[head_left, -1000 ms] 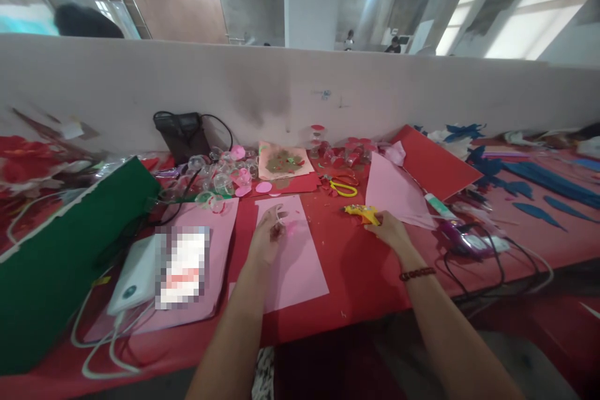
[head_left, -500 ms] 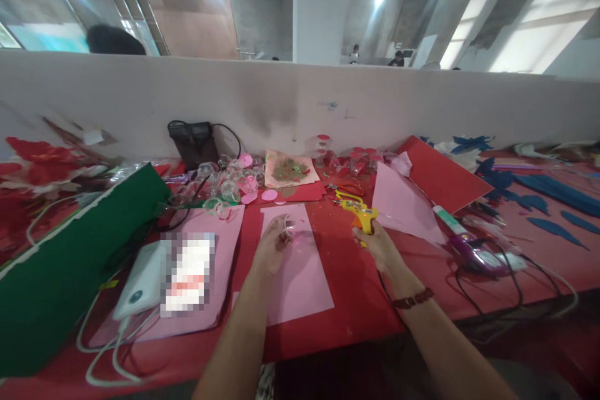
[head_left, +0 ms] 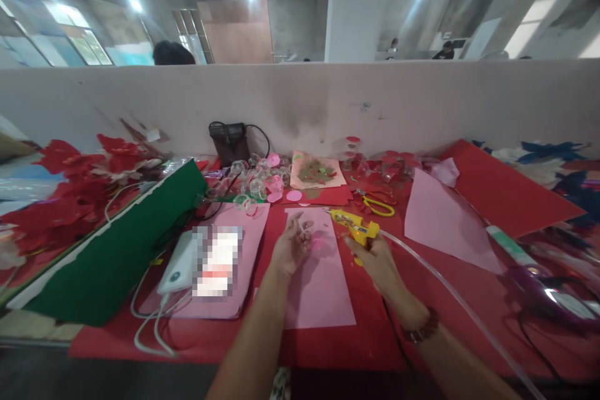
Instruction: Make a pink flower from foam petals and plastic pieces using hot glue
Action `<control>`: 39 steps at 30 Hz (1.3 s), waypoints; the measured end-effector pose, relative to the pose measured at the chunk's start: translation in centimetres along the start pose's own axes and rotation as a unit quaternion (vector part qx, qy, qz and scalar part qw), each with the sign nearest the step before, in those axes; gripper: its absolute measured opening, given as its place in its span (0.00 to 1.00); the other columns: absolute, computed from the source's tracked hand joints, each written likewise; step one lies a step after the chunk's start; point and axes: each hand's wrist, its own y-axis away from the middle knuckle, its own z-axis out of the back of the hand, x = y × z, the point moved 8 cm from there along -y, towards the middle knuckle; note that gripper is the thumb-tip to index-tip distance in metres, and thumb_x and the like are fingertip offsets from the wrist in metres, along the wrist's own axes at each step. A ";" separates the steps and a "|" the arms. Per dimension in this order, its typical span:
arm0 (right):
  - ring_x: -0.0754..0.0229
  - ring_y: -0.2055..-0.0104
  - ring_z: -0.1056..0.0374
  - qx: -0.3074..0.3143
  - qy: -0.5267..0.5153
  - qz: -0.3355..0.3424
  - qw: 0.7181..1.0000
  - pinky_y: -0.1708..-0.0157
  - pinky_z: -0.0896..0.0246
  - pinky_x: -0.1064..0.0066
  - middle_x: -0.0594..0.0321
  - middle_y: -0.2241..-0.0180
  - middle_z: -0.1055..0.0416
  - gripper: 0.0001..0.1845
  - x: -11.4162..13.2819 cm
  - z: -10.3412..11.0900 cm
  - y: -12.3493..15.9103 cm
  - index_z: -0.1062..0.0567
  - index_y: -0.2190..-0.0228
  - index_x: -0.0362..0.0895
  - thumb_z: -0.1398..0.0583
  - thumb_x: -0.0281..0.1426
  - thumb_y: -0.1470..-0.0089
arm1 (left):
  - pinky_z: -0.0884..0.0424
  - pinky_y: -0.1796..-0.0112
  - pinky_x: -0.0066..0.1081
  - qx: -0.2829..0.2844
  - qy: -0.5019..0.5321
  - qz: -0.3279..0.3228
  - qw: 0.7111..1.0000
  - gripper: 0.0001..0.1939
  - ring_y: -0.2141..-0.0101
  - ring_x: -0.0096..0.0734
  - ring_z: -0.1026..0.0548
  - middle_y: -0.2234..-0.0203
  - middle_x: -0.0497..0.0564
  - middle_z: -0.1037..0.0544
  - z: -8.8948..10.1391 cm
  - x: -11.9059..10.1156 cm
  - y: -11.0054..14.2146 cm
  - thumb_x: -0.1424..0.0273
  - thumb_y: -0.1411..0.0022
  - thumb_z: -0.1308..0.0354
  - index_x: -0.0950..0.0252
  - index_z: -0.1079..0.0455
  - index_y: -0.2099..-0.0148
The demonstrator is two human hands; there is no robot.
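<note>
My right hand (head_left: 375, 259) grips a yellow glue gun (head_left: 351, 225), its nozzle pointing left toward my other hand, with a clear glue stick (head_left: 450, 294) trailing back to the right. My left hand (head_left: 290, 247) pinches a small clear plastic piece (head_left: 307, 225) over a pink paper sheet (head_left: 319, 287) on the red table cover (head_left: 375, 344). The two hands are close together above the sheet.
A green board (head_left: 112, 256) lies at left beside red paper flowers (head_left: 70, 169). A white power bank (head_left: 178, 269) with cables sits on another pink sheet. Clear plastic cups (head_left: 253, 184), yellow scissors (head_left: 377, 205), a black bag (head_left: 229, 140), red and pink sheets and a purple tool (head_left: 548, 290) surround the work spot.
My right hand picked up the glue gun from the table and brought it left toward my left hand. The camera view swung to the left.
</note>
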 end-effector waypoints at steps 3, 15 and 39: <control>0.66 0.77 0.42 0.108 -0.061 -0.056 0.991 0.76 0.46 0.73 0.68 0.77 0.34 0.21 -0.8 -2.3 -0.5 0.27 0.69 0.40 0.31 0.42 0.62 | 0.33 0.79 0.19 -0.018 0.005 0.015 1.000 0.14 0.80 0.17 0.32 0.72 0.49 0.26 0.2 0.2 -0.2 0.63 0.39 0.42 0.65 0.31 0.54; 0.66 0.75 0.39 0.204 -0.095 -0.046 0.973 0.73 0.45 0.73 0.64 0.74 0.30 0.23 -0.1 -5.0 -2.5 0.25 0.64 0.39 0.31 0.41 0.60 | 0.28 0.73 0.22 -0.053 0.012 -0.002 0.999 0.15 0.78 0.21 0.29 0.74 0.50 0.26 0.2 0.0 -0.2 0.63 0.37 0.45 0.68 0.31 0.54; 0.65 0.83 0.43 0.146 0.021 0.028 0.989 0.81 0.48 0.73 0.69 0.86 0.40 0.22 -1.9 -4.1 -1.9 0.30 0.76 0.43 0.42 0.50 0.48 | 0.34 0.75 0.21 -0.050 -0.010 -0.019 0.999 0.19 0.78 0.20 0.31 0.78 0.48 0.29 0.6 0.2 -0.4 0.58 0.38 0.46 0.71 0.29 0.60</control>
